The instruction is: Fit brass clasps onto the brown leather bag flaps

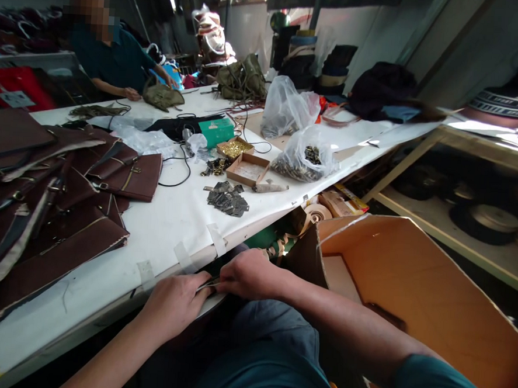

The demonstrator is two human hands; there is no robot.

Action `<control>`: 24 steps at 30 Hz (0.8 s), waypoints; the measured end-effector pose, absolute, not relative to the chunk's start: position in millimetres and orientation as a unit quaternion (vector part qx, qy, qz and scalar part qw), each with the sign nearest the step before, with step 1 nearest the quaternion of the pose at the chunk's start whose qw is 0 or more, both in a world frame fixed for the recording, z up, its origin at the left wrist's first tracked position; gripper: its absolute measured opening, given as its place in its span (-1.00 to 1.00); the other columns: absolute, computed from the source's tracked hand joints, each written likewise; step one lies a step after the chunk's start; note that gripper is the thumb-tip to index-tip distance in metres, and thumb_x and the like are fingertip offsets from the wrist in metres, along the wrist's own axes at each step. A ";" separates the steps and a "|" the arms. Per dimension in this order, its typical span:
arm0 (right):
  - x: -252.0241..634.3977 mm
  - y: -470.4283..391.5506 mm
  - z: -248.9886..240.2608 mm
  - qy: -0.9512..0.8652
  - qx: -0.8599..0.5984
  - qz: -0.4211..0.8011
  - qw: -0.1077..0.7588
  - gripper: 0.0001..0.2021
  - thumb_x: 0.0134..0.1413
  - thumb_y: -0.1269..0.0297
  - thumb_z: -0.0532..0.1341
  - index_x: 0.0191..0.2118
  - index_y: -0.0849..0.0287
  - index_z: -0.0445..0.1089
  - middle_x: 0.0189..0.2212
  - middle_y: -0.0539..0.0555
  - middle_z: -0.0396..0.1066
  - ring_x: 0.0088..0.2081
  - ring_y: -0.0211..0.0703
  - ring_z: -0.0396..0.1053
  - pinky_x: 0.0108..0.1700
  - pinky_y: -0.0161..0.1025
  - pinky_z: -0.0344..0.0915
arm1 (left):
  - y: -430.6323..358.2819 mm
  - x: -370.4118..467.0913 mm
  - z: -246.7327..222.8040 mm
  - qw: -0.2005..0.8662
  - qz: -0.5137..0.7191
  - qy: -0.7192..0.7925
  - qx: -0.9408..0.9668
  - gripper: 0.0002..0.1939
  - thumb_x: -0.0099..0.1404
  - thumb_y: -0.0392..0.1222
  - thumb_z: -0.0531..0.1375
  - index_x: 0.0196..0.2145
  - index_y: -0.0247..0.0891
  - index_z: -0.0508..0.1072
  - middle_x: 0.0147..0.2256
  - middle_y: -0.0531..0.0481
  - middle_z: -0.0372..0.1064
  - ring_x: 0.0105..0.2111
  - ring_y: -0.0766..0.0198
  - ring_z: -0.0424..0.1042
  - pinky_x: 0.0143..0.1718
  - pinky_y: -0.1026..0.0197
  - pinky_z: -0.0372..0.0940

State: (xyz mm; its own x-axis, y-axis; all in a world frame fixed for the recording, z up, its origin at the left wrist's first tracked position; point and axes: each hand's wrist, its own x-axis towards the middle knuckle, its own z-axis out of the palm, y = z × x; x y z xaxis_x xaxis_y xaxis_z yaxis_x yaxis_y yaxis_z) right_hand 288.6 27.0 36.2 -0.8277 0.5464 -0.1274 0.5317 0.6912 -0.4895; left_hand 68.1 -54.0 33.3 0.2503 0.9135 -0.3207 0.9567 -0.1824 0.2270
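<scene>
At the near edge of the white table, my left hand is closed in a pinch, thumb and fingers pressed together. Close beside it, my right hand is curled shut, its fingertips almost meeting the left ones. Between them shows a small, thin piece with a pale edge; its kind cannot be made out, and my fingers cover most of it. Both hands are above my lap, just off the table. Beyond them on the tabletop lies a pile of flat grey metal plates.
Brown bags are heaped at left. A small cardboard tray, a box of gold-coloured fittings and a plastic bag of metal parts stand farther back. A large open carton is at right. A co-worker handles a green bag.
</scene>
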 end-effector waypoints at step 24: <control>353.6 79.6 -63.7 -0.633 -0.560 0.472 0.251 -0.60 0.14 -0.10 0.32 -0.42 0.17 0.47 -0.55 -0.06 0.30 -0.44 -0.23 0.23 -0.39 -0.30 0.10 | -69.2 42.0 30.5 0.235 0.047 0.670 0.702 -0.69 0.49 0.06 0.14 -0.04 0.01 0.66 -0.22 -0.01 0.70 -0.22 0.08 0.67 -0.12 0.19 0.45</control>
State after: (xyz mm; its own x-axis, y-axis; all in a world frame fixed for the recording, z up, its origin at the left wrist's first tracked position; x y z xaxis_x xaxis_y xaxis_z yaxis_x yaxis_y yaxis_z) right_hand 353.6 79.6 -63.7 -0.2463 0.9460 -0.2106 0.4718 -0.0728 -0.8787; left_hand 42.0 -69.2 30.5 0.0974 0.9634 -0.2498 0.9196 0.0089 0.3928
